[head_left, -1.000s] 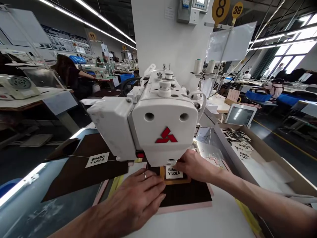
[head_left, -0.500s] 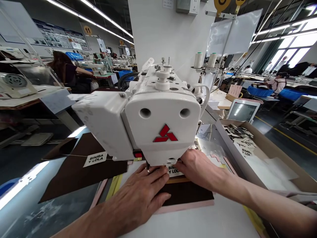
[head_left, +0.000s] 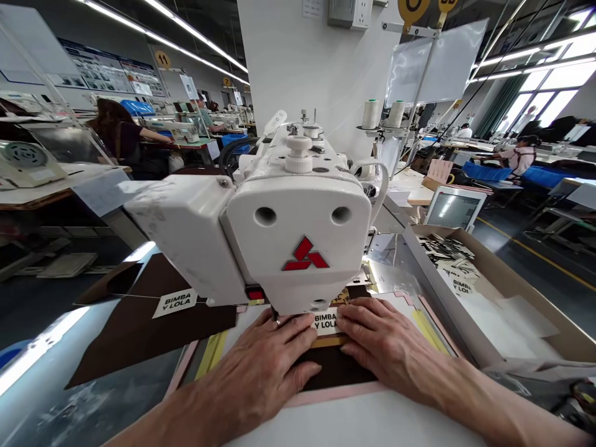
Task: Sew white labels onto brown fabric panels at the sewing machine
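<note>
A white sewing machine head (head_left: pixel 298 230) with a red three-part emblem stands over the work. Below it a white printed label (head_left: pixel 325 321) lies on dark brown fabric (head_left: pixel 338 367). My left hand (head_left: pixel 265 360) rests flat with fingers apart, its fingertips at the label's left edge beside the needle area. On the other side, my right hand (head_left: pixel 384 338) lies flat, fingertips on the label's right edge. Both hands press down on the piece. Pink and yellow strips (head_left: pixel 212 354) frame the white template (head_left: pixel 354 416) under it.
At left, brown fabric (head_left: pixel 153 329) bears another label (head_left: pixel 174 302), with a thread running to it. A cardboard box (head_left: pixel 521 279) of labels stands at right, near a tablet screen (head_left: pixel 455 208). Thread cones (head_left: pixel 371 115) stand behind. People sit at machines in the background.
My right hand has come back from beside the machine head and now lies flat at the label's right side. My left hand has hardly moved. The view has shifted slightly.
</note>
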The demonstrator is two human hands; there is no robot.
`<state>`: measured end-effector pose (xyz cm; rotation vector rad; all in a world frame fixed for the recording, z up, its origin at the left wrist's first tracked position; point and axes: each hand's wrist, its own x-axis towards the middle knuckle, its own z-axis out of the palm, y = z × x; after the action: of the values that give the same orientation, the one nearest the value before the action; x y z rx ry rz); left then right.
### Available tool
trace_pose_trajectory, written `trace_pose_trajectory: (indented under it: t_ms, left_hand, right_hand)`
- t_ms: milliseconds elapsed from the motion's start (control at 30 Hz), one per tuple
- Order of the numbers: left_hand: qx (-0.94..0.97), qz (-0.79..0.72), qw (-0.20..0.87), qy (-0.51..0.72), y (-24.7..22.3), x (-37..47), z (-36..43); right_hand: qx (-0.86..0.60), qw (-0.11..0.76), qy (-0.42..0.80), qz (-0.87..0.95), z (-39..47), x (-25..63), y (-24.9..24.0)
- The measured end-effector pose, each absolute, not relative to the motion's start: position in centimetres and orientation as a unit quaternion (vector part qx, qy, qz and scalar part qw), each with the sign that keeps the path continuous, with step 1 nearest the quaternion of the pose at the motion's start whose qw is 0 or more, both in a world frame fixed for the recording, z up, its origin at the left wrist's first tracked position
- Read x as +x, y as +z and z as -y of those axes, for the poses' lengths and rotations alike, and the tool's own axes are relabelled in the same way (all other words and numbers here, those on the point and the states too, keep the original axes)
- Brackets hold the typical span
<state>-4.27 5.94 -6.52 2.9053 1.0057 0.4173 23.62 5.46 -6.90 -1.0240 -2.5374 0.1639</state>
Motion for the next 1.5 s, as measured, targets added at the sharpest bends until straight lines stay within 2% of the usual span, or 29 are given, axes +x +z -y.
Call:
trace_pose_trajectory:
  t_ms: [233, 400, 667, 1000, 1500]
  left_hand:
    - [0.930, -0.334, 0.034, 0.146, -6.5, -4.2, -6.0]
    - [0.946, -0.298, -0.015, 0.128, -6.7, -5.2, -6.1]
    - [0.956, -0.277, -0.022, 0.099, -7.5, -8.1, -6.5]
    - [0.955, -0.269, -0.023, 0.125, -7.6, -8.2, -6.3]
    - [0.954, -0.281, -0.040, 0.098, -7.7, -8.4, -6.3]
  right_hand:
    - [-0.331, 0.175, 0.067, 0.925, -6.4, 23.5, -5.3]
    - [-0.295, 0.137, 0.081, 0.942, -7.1, 22.3, -5.9]
    - [-0.278, 0.146, 0.066, 0.947, -7.5, 22.4, -6.8]
    - [-0.261, 0.131, 0.062, 0.955, -7.8, 22.7, -6.6]
    - [-0.269, 0.135, 0.095, 0.949, -8.2, 22.7, -6.6]
